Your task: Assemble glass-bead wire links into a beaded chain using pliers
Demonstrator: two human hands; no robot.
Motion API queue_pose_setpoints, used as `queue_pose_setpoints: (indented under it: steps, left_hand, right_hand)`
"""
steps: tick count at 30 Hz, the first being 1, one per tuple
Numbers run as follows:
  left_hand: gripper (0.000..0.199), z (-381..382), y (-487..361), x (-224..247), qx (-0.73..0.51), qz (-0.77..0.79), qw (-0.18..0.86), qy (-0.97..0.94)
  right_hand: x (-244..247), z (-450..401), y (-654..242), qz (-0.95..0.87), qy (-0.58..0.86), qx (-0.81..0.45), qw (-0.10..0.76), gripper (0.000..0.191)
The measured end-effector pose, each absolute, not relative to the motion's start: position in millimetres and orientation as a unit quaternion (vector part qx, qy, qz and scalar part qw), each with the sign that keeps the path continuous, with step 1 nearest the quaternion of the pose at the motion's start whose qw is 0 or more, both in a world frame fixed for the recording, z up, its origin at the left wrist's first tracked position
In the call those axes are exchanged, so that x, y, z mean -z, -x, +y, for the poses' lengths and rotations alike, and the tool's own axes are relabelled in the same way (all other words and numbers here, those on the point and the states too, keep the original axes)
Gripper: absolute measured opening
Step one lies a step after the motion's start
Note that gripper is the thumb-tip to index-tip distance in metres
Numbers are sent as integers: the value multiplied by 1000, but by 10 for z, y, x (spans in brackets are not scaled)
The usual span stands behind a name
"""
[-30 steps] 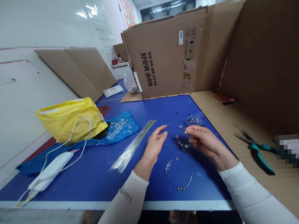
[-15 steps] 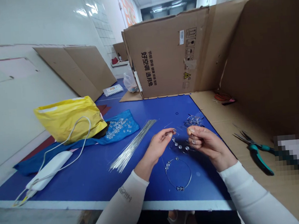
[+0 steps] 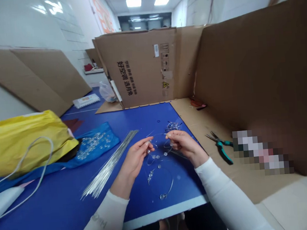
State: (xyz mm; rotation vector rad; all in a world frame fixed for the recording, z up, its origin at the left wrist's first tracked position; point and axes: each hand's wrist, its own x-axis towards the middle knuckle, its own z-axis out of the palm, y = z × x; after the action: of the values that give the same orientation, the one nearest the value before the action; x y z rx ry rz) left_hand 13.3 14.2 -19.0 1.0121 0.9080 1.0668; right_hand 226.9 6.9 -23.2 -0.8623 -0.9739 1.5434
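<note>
My left hand (image 3: 138,155) pinches a thin clear wire strung with glassy beads (image 3: 157,157), its fingertips by a bead. Opposite it, my right hand (image 3: 186,146) grips another part of the same wire, which bows between the two hands. Under them, a wire ring with clear beads (image 3: 163,196) lies on the blue table. A fanned bundle of straight silvery wires (image 3: 109,164) is left of my left hand. Just beyond my right hand sits a small tangle of wire pieces (image 3: 173,125).
Loose clear beads (image 3: 92,144) lie on a blue cloth (image 3: 111,134) beside a yellow bag (image 3: 30,139). A white cable (image 3: 50,160) loops at the left. Green-handled pliers (image 3: 224,153) rest on cardboard at the right. Tall cardboard panels (image 3: 144,69) stand behind and right.
The view has turned to the right, so everything shows further left. My hands have moved slightly apart, and the wire between them now shows as a wider arc.
</note>
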Motion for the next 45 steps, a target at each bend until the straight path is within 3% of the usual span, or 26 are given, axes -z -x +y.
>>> queue_pose_setpoints:
  steps: [7, 17, 25, 33, 39, 45]
  left_hand:
    - [49, 195, -166, -72, -476, 396, 636, -461]
    - [28, 207, -328, -467, -566, 342, 571, -487]
    - [23, 205, -354, -806, -615, 279, 551, -491]
    - [21, 220, -241, -896, -639, 263, 539, -482]
    - [20, 185, -213, -938, -637, 265, 543, -479]
    - [22, 156, -232, -940, -589, 265, 616, -451]
  right_hand:
    - [156, 80, -2335, -432, 379, -595, 562, 36]
    - [-145, 43, -2376, -472, 375, -546, 582, 37]
    - [-806, 50, -2324, -578, 431, -362, 591, 29]
    - [-919, 106, -2275, -619, 487, -208, 580, 22]
    - [-933, 27, -2257, -629, 436, -262, 588, 19]
    - [-908, 114, -2291, -635, 436, -318, 553, 24]
